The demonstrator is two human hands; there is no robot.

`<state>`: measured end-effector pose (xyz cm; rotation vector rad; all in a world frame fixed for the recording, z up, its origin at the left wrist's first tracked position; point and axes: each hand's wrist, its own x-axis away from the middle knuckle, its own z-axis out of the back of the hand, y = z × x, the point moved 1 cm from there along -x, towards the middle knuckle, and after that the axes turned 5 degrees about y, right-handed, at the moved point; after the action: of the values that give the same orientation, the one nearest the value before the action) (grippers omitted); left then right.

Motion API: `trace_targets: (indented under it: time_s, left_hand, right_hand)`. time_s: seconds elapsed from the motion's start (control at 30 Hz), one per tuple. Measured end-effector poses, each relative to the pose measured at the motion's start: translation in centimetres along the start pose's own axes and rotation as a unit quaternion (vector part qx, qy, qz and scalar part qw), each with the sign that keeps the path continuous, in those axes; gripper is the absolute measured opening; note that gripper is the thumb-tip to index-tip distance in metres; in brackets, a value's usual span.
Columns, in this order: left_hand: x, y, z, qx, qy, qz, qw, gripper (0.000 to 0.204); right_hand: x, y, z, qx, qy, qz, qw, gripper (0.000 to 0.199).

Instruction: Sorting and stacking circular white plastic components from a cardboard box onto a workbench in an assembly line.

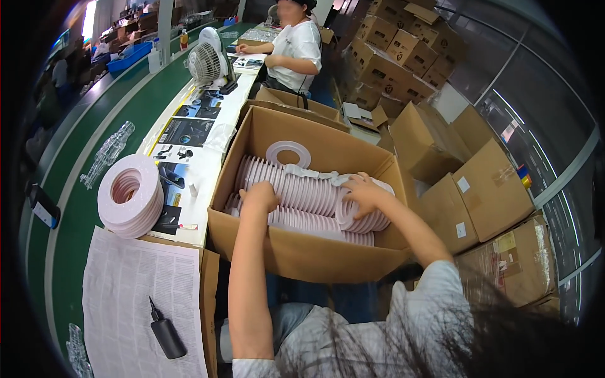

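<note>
Hands: left (258, 196) & right (360, 192) gripping ring row (302, 192) btwn them.

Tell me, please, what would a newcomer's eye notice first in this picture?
Probably the big open cardboard box in the middle, packed with rows of pale pink rings, where the left hand and the right hand reach in. Next, the stack of rings lying on the bench to its left.

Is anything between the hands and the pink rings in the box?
Nothing visible. Both hands are already on the rows of pink rings inside the open cardboard box: left hand at the near-left end, right hand gripping the right end.
</note>
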<state>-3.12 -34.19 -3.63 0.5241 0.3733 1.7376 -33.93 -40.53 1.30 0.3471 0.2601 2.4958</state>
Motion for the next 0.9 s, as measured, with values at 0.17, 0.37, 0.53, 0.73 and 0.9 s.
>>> trace_targets:
  time_s: [0.17, 0.37, 0.53, 0.73, 0.9]
  left_hand:
    - [0.4, 0.2, 0.0, -0.040, -0.107, 0.033, 0.993, 0.049]
    - [0.4, -0.3, -0.2, -0.002, -0.095, 0.031, 0.995, 0.049]
    - [-0.1, -0.4, -0.5, 0.005, -0.099, 0.025, 0.995, 0.048]
    - [-0.7, -0.3, -0.8, 0.004, -0.084, 0.005, 0.996, 0.040]
    - [-0.9, -0.1, 0.1, 0.051, 0.003, -0.022, 0.998, 0.034]
  right_hand:
    - [-2.8, -0.9, -1.5, 0.176, -0.222, 0.094, 0.954, 0.062]
    - [-4.4, -1.3, -1.9, 0.237, -0.261, 0.088, 0.932, 0.067]
    - [-4.2, 0.2, -2.1, 0.202, -0.262, 0.084, 0.940, 0.066]
    - [-4.5, -0.1, 4.1, 0.051, -0.217, -0.077, 0.972, 0.059]
    - [-7.6, 1.6, 5.1, -0.400, -0.158, -0.205, 0.880, 0.063]
